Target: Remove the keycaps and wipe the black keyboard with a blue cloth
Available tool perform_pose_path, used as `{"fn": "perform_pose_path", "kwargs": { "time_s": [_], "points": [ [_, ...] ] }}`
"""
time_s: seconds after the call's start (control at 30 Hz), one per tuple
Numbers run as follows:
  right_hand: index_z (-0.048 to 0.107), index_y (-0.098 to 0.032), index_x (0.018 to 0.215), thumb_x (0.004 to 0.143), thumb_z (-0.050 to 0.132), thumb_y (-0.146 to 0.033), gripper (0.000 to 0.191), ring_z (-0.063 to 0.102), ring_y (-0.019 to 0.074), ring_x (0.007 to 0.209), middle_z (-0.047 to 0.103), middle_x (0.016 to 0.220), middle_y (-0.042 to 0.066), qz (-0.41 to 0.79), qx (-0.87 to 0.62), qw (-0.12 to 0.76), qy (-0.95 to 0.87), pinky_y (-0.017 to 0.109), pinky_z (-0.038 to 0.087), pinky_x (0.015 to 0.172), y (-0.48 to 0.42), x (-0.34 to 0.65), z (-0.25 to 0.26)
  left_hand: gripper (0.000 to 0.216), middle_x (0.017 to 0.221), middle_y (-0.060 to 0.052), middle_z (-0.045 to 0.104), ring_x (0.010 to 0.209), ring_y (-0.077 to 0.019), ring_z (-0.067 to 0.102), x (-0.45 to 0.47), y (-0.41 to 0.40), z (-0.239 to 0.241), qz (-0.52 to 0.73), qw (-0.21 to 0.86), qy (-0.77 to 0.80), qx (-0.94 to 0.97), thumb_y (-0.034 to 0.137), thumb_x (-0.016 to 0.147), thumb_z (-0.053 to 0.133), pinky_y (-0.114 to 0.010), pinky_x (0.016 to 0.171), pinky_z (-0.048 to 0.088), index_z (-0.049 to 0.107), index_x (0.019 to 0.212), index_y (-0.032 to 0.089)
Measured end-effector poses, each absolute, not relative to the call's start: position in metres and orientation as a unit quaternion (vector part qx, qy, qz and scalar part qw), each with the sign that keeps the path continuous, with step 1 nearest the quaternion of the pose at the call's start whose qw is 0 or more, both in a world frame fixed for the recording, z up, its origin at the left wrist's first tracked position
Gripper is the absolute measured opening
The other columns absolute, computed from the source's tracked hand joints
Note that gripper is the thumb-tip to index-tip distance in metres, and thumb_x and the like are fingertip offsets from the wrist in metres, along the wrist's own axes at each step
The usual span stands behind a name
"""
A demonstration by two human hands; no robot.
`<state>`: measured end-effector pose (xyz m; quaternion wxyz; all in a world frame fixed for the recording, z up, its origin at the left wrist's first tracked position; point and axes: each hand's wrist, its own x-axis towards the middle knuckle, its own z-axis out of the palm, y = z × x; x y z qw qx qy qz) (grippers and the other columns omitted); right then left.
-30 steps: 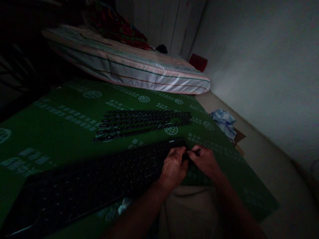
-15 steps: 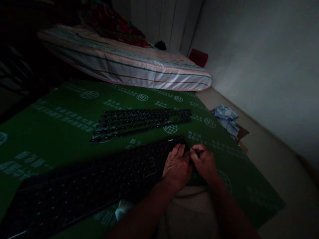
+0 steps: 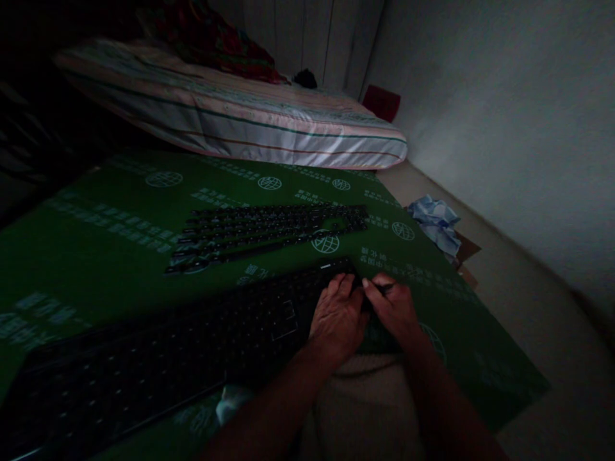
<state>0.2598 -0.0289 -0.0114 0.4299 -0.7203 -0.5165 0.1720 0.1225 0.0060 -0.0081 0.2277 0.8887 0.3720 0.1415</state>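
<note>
A long black keyboard point(image 3: 158, 358) lies at a slant in front of me, its key area dotted with small pale spots. My left hand point(image 3: 339, 314) rests on its right end with bent fingers, steadying it. At the right edge of the keyboard my right hand point(image 3: 391, 304) is closed in a pinch around a thin dark object point(image 3: 385, 289). Most of that object is hidden by the fingers, and its kind does not show. Beyond the keyboard, loose black keycaps point(image 3: 250, 227) are laid out in several rows.
The keyboard lies on a green printed sheet point(image 3: 110, 269). Something small and pale point(image 3: 231, 402) sits at the keyboard's near edge. A bed with a striped cover point(image 3: 288, 137) stands behind, and crumpled blue-white material point(image 3: 435, 221) lies right, near the wall point(image 3: 504, 115).
The camera view has shifted slightly, so the scene sits a little higher and further left. Both hands stay at the keyboard's right end, the right one still pinching.
</note>
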Motion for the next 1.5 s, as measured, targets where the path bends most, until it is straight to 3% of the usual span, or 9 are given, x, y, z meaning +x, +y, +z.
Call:
{"fn": "perform_pose_path", "kwargs": {
  "time_s": [0.1,0.33,0.77,1.1,1.5],
  "points": [
    [0.041,-0.023,0.054,0.084,0.051,-0.049,0.041,0.038,0.0106,0.044,0.039,0.045,-0.005,0.18,-0.723,0.473,-0.47,0.024,0.032,0.046,-0.028,0.262,-0.014,0.037,0.144,-0.014,0.046,0.136,-0.0327,0.036,0.122,0.006,-0.006,0.144,0.225,0.371,0.889,0.022,0.084,0.059,-0.051,0.109,0.036,0.06,0.121,0.017],
    [0.043,-0.023,0.055,0.083,0.052,-0.047,0.038,0.04,0.0106,0.046,0.042,0.047,-0.005,0.201,-0.704,0.482,-0.482,0.024,0.033,0.047,-0.03,0.263,-0.017,0.037,0.142,-0.016,0.048,0.135,-0.0338,0.038,0.122,0.007,-0.008,0.168,0.233,0.371,0.883,0.021,0.082,0.061,-0.052,0.108,0.036,0.059,0.119,0.014],
    [0.049,-0.023,0.062,0.084,0.048,-0.041,0.029,0.049,0.013,0.052,0.055,0.056,0.0,0.13,-0.723,0.34,-0.587,0.025,0.036,0.054,-0.035,0.255,-0.006,0.035,0.141,-0.018,0.05,0.135,-0.0338,0.037,0.122,0.006,-0.008,0.167,0.249,0.375,0.877,0.016,0.083,0.055,-0.049,0.109,0.036,0.061,0.116,0.009],
    [0.044,-0.022,0.056,0.083,0.05,-0.041,0.034,0.04,0.0093,0.045,0.039,0.047,-0.006,0.162,-0.705,0.414,-0.553,0.022,0.031,0.046,-0.027,0.26,-0.014,0.043,0.145,-0.015,0.046,0.137,-0.0316,0.034,0.124,0.006,-0.005,0.14,0.242,0.378,0.883,0.022,0.084,0.057,-0.046,0.112,0.033,0.057,0.125,0.009],
    [0.041,-0.022,0.051,0.083,0.051,-0.044,0.04,0.038,0.0089,0.043,0.039,0.044,-0.006,0.17,-0.705,0.482,-0.492,0.022,0.031,0.045,-0.027,0.257,-0.016,0.039,0.143,-0.015,0.048,0.136,-0.0309,0.036,0.123,0.007,-0.007,0.155,0.233,0.373,0.885,0.022,0.083,0.06,-0.045,0.112,0.034,0.059,0.12,0.01]
  ]
}}
